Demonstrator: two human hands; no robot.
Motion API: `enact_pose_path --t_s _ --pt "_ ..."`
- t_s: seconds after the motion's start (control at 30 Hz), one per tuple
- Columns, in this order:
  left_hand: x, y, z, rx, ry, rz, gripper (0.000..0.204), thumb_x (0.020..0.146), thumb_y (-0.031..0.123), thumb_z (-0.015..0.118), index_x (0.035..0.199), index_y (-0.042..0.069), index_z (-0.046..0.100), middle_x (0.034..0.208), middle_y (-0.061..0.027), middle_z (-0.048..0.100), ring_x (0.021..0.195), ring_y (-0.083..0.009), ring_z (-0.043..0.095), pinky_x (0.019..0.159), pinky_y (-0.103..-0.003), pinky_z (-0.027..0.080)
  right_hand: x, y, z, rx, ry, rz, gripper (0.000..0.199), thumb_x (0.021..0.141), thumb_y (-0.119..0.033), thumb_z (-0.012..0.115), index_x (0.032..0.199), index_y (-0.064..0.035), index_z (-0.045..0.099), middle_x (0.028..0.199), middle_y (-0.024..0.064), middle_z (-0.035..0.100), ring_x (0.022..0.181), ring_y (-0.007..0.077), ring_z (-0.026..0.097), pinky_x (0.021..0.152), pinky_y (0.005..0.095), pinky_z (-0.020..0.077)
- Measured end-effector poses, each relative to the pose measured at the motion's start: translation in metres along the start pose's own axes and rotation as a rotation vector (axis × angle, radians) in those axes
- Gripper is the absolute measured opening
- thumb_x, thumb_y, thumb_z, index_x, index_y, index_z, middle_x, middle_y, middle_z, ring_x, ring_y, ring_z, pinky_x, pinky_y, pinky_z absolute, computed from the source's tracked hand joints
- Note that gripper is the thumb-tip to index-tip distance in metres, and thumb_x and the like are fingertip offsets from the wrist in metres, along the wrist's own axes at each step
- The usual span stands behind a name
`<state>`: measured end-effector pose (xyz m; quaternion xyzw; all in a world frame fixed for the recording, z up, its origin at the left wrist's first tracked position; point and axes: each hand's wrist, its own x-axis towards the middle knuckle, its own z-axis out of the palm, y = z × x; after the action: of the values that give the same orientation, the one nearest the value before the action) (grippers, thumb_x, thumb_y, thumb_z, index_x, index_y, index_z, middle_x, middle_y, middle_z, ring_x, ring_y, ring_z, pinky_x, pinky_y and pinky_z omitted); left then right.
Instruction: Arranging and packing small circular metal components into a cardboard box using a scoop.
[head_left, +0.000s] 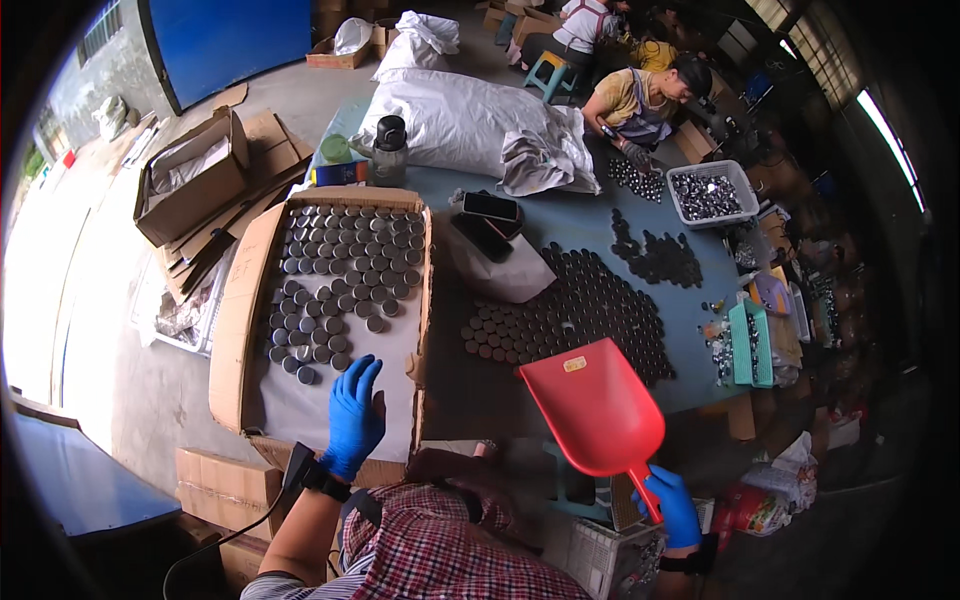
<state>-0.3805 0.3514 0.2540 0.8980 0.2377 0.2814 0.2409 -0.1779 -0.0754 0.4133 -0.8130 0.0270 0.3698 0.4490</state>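
Observation:
My right hand (674,508), in a blue glove, grips the handle of a red plastic scoop (600,410). The scoop's wide mouth points away from me, at the near table edge, and its pan holds nothing. Over the near end of a shallow cardboard box (243,300) is my left hand (356,415), gloved in blue too, fingers stretched out and holding nothing. Rows of round metal caps (350,245) stand on white paper in the box's far part, a little beyond my left fingertips. Many dark round caps (590,300) cover the table right of the box.
White sacks (450,115), a dark bottle (390,150) and phones (490,207) lie on the table (690,345). A white basket of shiny parts (712,193) and a teal basket (750,345) are at the right. A co-worker (650,100) sits across; flattened cardboard (265,140) is left.

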Motion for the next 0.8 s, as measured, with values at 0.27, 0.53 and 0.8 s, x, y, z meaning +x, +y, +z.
enact_pose_path --t_s 0.27,0.53,0.8 --pt "0.012 0.130 0.201 -0.399 -0.499 0.130 0.054 0.076 0.009 0.064 0.130 0.007 0.053 0.136 -0.0195 0.049 0.120 -0.0388 0.051 0.100 -0.046 0.043 0.094 0.122 -0.092 0.038 -0.086 0.205 0.031 0.095 -0.020 0.052 0.116 0.0010 0.063 0.074 0.0099 0.068 0.053 0.0138 0.061 0.049 0.0267 0.0505" --pt "0.060 0.183 0.432 -0.196 -0.791 0.345 0.057 0.085 0.019 0.060 0.138 0.005 0.045 0.146 -0.0193 0.040 0.135 -0.0390 0.039 0.111 -0.051 0.031 0.149 0.127 -0.114 -0.065 -0.170 0.242 0.033 0.096 -0.023 0.050 0.119 -0.0040 0.063 0.073 0.0079 0.067 0.052 0.0123 0.060 0.047 0.0268 0.0487" --pt "0.084 0.193 0.500 0.114 -0.840 0.448 0.069 0.094 0.047 0.052 0.152 0.016 0.030 0.159 -0.0167 0.022 0.147 -0.0387 0.019 0.117 -0.059 0.011 0.172 0.158 -0.120 -0.180 -0.228 0.246 0.040 0.093 -0.025 0.052 0.125 -0.0020 0.059 0.081 0.0092 0.069 0.058 0.0122 0.062 0.054 0.0271 0.0511"
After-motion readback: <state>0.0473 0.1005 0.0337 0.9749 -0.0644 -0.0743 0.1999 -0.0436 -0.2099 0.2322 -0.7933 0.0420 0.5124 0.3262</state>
